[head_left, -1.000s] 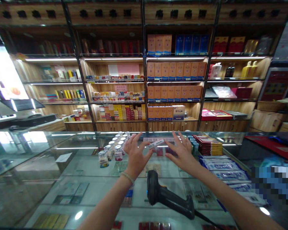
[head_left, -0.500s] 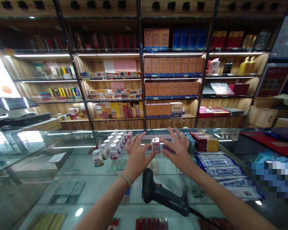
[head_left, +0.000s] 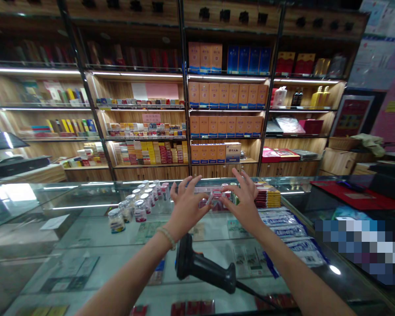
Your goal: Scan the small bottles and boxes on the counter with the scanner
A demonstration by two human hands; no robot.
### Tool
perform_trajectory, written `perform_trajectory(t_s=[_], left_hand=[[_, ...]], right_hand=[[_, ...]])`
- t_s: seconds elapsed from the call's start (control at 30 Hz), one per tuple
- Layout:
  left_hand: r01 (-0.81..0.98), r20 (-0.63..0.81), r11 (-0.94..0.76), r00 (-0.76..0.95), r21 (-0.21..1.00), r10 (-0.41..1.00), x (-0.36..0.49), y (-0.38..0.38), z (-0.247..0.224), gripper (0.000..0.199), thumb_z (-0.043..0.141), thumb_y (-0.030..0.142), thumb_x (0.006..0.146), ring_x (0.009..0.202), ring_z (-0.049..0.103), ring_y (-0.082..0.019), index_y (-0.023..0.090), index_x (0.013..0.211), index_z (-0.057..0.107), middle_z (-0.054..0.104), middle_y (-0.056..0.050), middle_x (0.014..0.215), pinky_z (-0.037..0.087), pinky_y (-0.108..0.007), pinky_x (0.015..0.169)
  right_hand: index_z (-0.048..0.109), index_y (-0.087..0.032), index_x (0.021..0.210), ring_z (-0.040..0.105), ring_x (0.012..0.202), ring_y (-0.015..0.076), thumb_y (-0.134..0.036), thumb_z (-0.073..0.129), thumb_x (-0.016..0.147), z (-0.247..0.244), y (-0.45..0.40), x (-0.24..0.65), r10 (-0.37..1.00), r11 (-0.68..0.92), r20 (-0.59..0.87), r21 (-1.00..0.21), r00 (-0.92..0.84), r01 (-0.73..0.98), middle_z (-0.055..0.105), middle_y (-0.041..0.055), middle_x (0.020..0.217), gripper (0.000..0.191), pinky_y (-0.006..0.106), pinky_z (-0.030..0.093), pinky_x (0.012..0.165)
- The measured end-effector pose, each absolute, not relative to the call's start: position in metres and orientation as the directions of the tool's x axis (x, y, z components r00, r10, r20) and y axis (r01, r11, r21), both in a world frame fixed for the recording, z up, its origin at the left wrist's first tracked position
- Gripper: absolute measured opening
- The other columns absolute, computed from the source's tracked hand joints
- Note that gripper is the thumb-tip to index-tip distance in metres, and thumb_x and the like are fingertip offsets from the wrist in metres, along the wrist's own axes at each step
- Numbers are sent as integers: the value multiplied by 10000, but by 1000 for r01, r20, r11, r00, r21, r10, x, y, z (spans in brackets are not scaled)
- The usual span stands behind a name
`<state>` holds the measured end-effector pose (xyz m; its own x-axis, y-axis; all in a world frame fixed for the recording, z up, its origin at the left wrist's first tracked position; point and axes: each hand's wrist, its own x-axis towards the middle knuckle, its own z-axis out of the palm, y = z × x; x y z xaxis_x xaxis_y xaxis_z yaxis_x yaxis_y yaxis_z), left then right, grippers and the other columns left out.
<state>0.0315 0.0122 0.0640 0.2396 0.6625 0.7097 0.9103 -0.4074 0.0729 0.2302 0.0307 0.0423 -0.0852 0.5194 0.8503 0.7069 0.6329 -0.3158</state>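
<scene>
Over the glass counter (head_left: 118, 263), my left hand (head_left: 188, 208) and my right hand (head_left: 242, 204) face each other. Between their thumbs and forefingers is a small clear container with pink on it (head_left: 216, 195), tilted; its details are too small to read. The other fingers of both hands are raised and spread. Left of my left hand stand two rows of lidded clear jars (head_left: 140, 211). A black barcode scanner (head_left: 207, 267) lies below my hands. Right of my right hand are blue-and-white packets (head_left: 291, 230) and stacked red-and-yellow packs (head_left: 270, 197).
Small pink and green items (head_left: 233, 193) stand partly hidden behind my right hand. A scanner cable (head_left: 255, 296) runs toward my right forearm. A red mat (head_left: 355, 195) lies on the right-hand counter. Shelves with orange boxes (head_left: 224, 127) rise behind.
The small container has tipped from upright to tilted between my fingers. The view has turned slightly right, so the counter items appear farther left.
</scene>
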Motion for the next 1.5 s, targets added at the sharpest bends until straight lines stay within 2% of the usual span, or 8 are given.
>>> perform_trajectory(t_s=[0.27,0.43,0.67,0.8,0.97,1.2,1.33,1.5], left_hand=[[897,711,-432,245,92,659,70,26,70,85,783,396,766,1403,355,-366,333,823,778,493,-3,1502,156,-691,1164],[904,681,-418,250,90,688,83,39,62,104,772,427,767,1401,364,-374,331,805,781,522,-22,1479,166,-701,1140],[927,517,-371,287,64,806,93,57,61,95,800,401,730,1417,360,-406,317,771,788,547,-61,1466,170,-740,1119],[925,448,-374,308,64,839,94,66,57,173,810,439,706,1432,338,-429,312,822,786,530,-88,1476,158,-756,1117],[932,522,-356,274,62,808,90,74,51,320,825,406,703,1448,331,-394,286,988,744,457,-127,1531,189,-706,1143],[929,545,-366,281,51,790,89,78,49,195,804,413,743,1450,331,-381,316,907,766,484,-100,1515,167,-708,1142],[932,536,-363,297,19,790,93,79,47,191,791,434,755,1451,335,-376,303,894,770,482,-111,1519,153,-701,1149],[930,524,-366,306,12,795,97,81,43,175,795,377,745,1448,340,-373,300,899,766,482,-95,1522,148,-694,1160]], right_hand=[[740,-324,1066,215,1485,333,-482,564,947,54,48,266,555,559,829,-306,-74,771,285,-5,1637,265,593,185,1157],[760,-328,1016,189,1490,347,-490,555,950,52,58,278,579,549,806,-276,-121,789,302,-1,1630,270,634,152,1149],[767,-303,924,190,1492,349,-490,615,915,42,69,283,622,538,772,-296,-134,789,342,24,1614,241,656,131,1142],[768,-309,931,186,1492,350,-494,598,923,29,79,283,647,527,746,-289,-156,799,352,24,1609,250,673,115,1136],[769,-306,953,163,1500,364,-476,638,902,12,89,282,702,490,690,-285,-178,824,344,44,1612,221,684,124,1118],[777,-326,936,145,1500,374,-446,691,871,0,92,277,736,468,651,-294,-184,833,324,22,1623,161,651,133,1121],[776,-314,935,139,1503,365,-443,691,874,-4,93,278,735,470,650,-280,-195,837,321,33,1625,166,651,113,1129],[764,-310,966,148,1509,354,-421,677,880,-6,93,282,702,470,670,-183,-240,864,305,46,1635,165,653,80,1143]])
